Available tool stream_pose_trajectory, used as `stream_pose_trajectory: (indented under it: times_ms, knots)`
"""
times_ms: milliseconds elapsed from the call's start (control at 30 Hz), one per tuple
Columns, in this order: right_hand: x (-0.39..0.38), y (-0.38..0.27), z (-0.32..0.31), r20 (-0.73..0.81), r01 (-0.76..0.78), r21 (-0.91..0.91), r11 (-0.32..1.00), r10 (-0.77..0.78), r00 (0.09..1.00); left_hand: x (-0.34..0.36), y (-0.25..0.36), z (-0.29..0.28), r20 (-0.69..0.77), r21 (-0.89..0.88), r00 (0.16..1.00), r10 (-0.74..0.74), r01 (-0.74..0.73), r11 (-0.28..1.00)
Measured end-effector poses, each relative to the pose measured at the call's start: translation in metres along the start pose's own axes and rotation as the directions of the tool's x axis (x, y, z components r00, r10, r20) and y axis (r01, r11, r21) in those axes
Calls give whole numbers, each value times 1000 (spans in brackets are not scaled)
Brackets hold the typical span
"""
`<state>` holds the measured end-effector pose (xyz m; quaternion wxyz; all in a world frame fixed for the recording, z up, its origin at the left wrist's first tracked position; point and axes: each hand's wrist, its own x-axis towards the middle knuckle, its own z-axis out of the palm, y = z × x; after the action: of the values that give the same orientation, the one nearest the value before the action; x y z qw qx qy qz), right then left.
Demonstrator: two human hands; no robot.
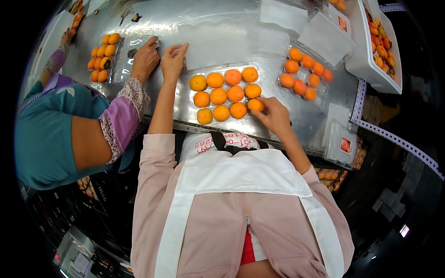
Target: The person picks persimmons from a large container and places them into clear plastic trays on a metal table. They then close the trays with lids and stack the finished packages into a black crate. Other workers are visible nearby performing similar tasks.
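In front of me lies a clear plastic tray (228,103) with rows of orange persimmons (218,96) in its cups. My right hand (274,116) has its fingers and thumb around a persimmon (256,105) at the tray's near right corner. The tray's hinged clear lid (215,44) lies folded back on the far side, with a white sheet over it. Beside the lid's left edge is my left hand (173,62), half curled, its thumb apart from the fingers and nothing visible in it.
A second tray of persimmons (299,81) sits to the right, below white sheets (327,39). Further right stands a white crate (371,69) of loose persimmons. On the left, a co-worker's hand (146,58) rests by another filled tray (102,58). Lidded packs (340,143) overlap the metal table's near edge.
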<state>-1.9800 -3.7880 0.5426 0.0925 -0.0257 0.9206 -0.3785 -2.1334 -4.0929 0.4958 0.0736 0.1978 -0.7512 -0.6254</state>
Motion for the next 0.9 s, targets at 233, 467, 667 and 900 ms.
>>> stream_pose_trajectory:
  times_ms: [233, 467, 667, 900]
  knots:
    - [-1, 19, -17, 325, -473, 787, 397, 386, 864, 7, -14, -1, 26, 108, 1000, 9, -12, 994]
    - [-5, -4, -17, 439, -449, 893, -34, 287, 852, 8, -9, 0, 62, 91, 998, -28, 22, 996]
    - [-8, -3, -8, 467, -436, 877, -204, 141, 873, 9, -4, -1, 75, 111, 996, -54, 45, 993]
    - [-6, -13, -13, 457, -446, 888, -111, 131, 879, 11, -2, -3, 85, 124, 994, -65, 54, 991]
